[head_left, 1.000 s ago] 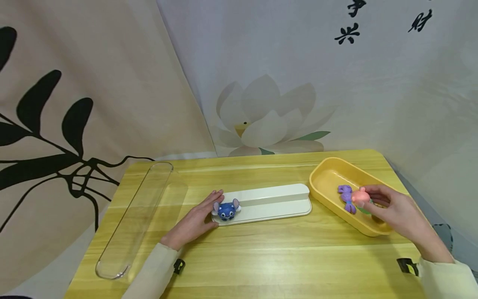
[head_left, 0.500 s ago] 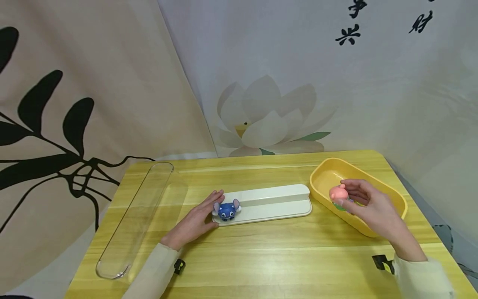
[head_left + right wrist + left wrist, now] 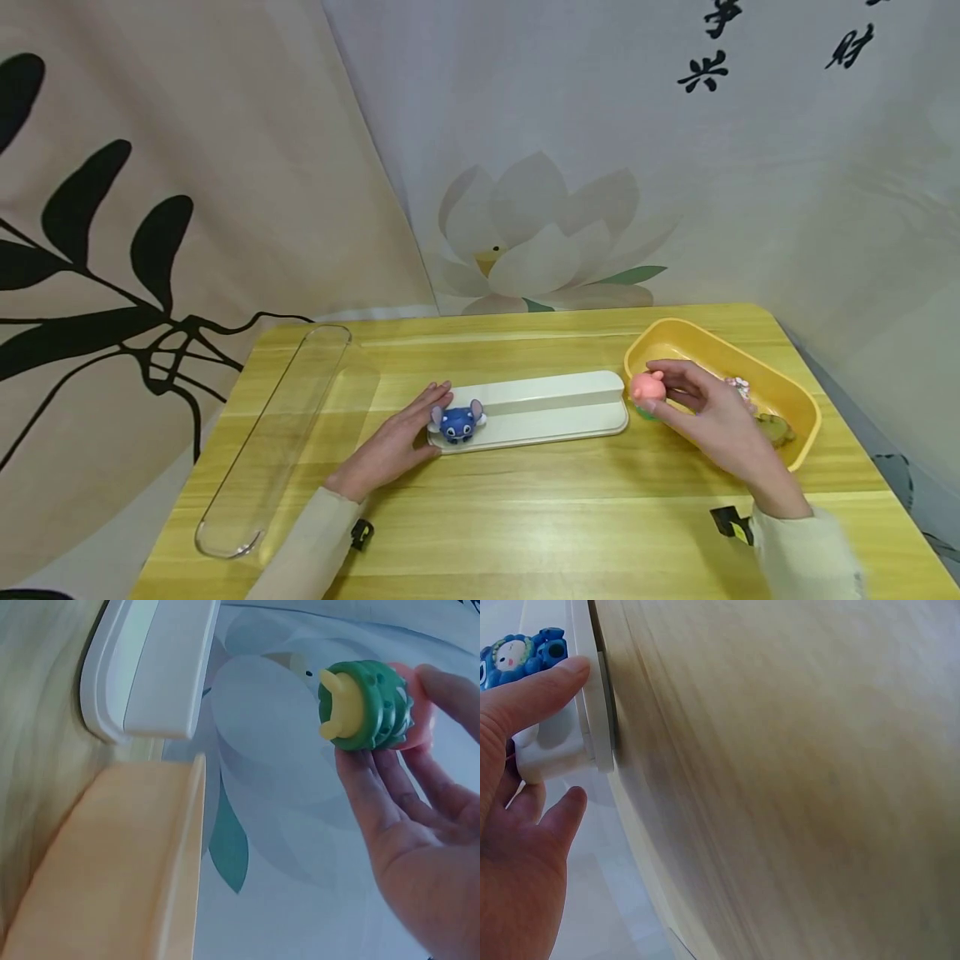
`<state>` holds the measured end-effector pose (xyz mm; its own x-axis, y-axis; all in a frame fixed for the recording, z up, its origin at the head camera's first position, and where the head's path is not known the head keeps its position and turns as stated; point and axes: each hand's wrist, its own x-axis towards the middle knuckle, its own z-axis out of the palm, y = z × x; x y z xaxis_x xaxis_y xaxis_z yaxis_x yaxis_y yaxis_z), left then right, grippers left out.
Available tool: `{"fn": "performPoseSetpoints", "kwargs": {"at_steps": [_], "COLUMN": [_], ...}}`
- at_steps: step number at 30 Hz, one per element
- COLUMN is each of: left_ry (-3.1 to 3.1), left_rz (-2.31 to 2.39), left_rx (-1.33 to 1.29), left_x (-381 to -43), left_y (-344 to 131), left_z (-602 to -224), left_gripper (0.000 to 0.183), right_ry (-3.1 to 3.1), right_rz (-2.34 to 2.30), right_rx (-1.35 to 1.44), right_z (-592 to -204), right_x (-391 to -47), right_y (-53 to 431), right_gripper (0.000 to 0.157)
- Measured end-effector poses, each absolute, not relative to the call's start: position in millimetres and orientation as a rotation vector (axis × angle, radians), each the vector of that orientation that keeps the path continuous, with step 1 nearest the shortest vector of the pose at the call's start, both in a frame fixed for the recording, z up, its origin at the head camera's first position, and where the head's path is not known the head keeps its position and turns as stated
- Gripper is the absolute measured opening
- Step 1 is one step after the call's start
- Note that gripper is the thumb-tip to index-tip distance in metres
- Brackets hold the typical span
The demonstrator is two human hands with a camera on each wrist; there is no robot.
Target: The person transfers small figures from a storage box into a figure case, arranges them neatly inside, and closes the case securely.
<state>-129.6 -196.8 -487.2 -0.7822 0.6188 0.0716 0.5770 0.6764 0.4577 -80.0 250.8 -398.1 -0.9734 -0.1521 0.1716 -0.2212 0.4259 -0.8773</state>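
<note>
Right hand (image 3: 712, 421) has the pink-and-green toy (image 3: 647, 387) pinched, up by the tray (image 3: 678, 335)'s left edge! Left hand (image 3: 390, 446), fingers extended, touches the base (image 3: 551, 421)'s left end, blue toy (image 3: 458, 423) sitting there. Olive toy (image 3: 775, 429) shows inside the tray, near the table (image 3: 540, 533)'s right edge; clear cover (image 3: 274, 446) stretches along its left.

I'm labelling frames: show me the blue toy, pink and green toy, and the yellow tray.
Blue toy (image 3: 457, 425), head view, on its face.
Pink and green toy (image 3: 647, 388), head view, on its pink part.
Yellow tray (image 3: 677, 342), head view, on its bare inside.
</note>
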Motion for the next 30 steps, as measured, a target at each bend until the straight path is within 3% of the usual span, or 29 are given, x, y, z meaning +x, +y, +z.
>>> {"fn": "performPoseSetpoints", "kwargs": {"at_steps": [8, 30], "left_ry": [2.795, 2.788], "left_rz": [0.726, 0.747], "left_rx": [1.001, 0.991], "left_x": [-131, -129], "left_y": [-197, -196], "left_z": [-487, -487], "left_gripper": [0.088, 0.087], "right_ry": [-2.542, -2.549], "right_rz": [1.703, 1.747], "right_rx": [0.483, 0.548], "right_z": [-410, -441], "right_x": [-86, -101], "right_y": [229, 144], "right_gripper": [0.042, 0.037]}}
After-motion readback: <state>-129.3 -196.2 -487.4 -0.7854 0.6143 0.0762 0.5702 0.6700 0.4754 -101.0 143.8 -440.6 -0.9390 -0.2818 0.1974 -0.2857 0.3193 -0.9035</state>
